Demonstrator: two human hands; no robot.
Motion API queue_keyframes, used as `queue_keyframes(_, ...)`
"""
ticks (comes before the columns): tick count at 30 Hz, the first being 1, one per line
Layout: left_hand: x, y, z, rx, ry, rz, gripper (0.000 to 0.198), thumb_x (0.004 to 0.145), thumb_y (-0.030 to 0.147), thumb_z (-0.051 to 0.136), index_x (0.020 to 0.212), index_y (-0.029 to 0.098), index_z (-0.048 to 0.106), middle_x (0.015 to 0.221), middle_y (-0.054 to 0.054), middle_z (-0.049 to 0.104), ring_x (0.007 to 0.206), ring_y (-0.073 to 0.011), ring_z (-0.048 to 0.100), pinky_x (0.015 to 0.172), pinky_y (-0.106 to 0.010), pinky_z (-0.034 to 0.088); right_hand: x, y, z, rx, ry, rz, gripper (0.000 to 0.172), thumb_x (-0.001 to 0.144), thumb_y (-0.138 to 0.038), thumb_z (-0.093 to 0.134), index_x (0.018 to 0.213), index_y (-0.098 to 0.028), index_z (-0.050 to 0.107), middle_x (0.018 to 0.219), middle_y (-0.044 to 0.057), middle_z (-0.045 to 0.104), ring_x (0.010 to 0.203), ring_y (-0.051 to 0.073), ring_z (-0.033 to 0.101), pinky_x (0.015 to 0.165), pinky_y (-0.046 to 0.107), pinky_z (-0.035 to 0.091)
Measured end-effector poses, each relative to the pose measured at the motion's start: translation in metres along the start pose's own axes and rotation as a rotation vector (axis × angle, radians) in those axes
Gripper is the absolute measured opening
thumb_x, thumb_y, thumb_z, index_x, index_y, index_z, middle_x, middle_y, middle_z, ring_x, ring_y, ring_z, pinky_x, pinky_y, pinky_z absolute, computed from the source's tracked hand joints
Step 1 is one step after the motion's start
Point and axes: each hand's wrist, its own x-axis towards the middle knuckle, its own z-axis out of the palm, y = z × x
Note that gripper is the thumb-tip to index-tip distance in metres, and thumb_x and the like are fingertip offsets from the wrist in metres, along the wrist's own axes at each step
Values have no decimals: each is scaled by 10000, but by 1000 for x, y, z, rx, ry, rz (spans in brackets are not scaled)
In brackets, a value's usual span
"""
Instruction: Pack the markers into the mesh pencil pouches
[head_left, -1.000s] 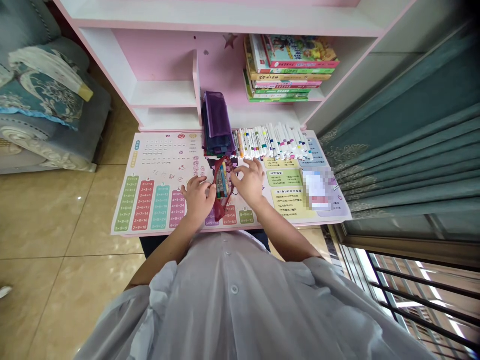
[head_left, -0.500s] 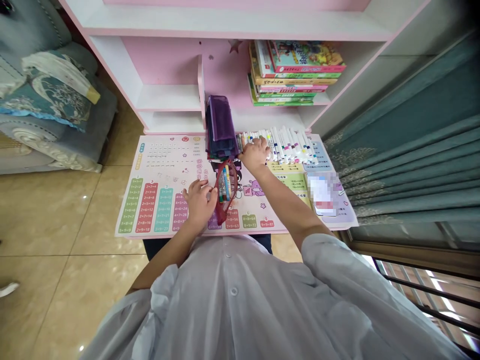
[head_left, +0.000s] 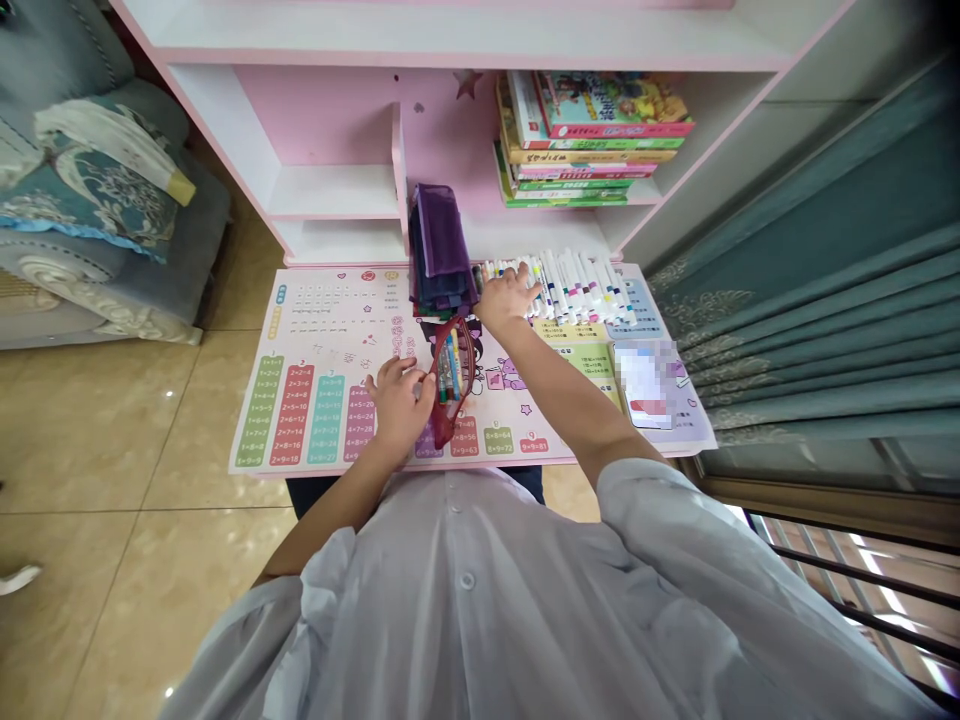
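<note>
A red pencil pouch [head_left: 448, 380] lies open on the desk mat [head_left: 322, 330] with several markers inside. My left hand [head_left: 397, 400] grips its left edge, fingers curled on the rim. My right hand [head_left: 506, 296] is stretched out to the left end of a row of white markers [head_left: 570, 285] at the back of the desk. Its fingers are bent over the markers there; what they hold, if anything, is hidden. A stack of purple and blue pouches [head_left: 441, 250] stands just left of that hand.
Stacked books [head_left: 589, 140] lie on the pink shelf behind the markers. A blurred card [head_left: 645, 385] lies at the desk's right. Teal curtains [head_left: 810, 300] hang on the right, and a sofa with cushions [head_left: 90, 200] stands to the left on the tiled floor.
My right hand left the red pouch and reached back to the row of markers. My left hand stayed on the pouch's edge.
</note>
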Motion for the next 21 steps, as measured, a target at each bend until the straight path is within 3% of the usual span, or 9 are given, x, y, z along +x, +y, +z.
queue_keyframes(6,-1,-1,1,-9,9,13,202,929,326,566,806,244,703,1286,-73,679,1345,-317,506,1162,-703,246,-5,-5,-9,-70,-55,29,504,915,-212,479,1397,-123,594,1575,212,389,1514,444,141,1091,742,218)
queue_keyframes(12,-2,0,-1,-6,14,11,201,925,318,562,807,242,706,1288,-80,681,1342,-317,507,1162,-695,249,-6,-4,-12,-95,-52,17,544,922,-251,494,1460,-187,536,1547,199,430,1509,421,170,1082,729,233)
queue_keyframes(16,-1,-2,0,-7,15,22,206,931,322,557,818,241,709,1286,-81,682,1341,-312,509,1158,-697,248,-14,5,-20,-72,-45,26,475,892,-351,559,1300,-131,663,1492,203,491,1483,403,225,1101,677,263)
queue_keyframes(21,-2,-4,4,-3,29,33,208,931,328,561,813,245,710,1284,-85,685,1337,-307,515,1160,-681,253,-48,33,-31,186,136,76,340,832,-364,592,1012,-124,751,1336,190,619,1363,389,407,1034,639,384)
